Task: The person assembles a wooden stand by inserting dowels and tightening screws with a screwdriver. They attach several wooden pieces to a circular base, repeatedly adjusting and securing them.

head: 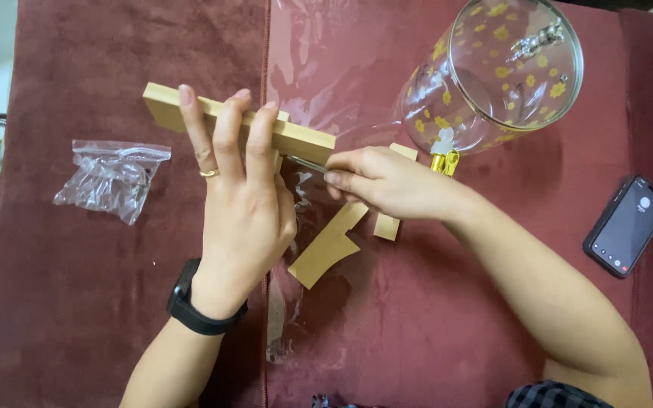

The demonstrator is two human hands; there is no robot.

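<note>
Maroon cloth-covered surface (100,302) with clear plastic sheet (319,68), plastic bag (111,179), phone (627,225), wooden pieces (326,245).

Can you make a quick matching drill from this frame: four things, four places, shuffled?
Things:
1. phone
2. plastic bag
3. glass jar
4. wooden bar

Places:
A. left side of the cloth, lying crumpled
B. gripped by the left hand
C. far right, screen up
D. top right, lying on its side

Pairs: 1-C, 2-A, 3-D, 4-B
</note>
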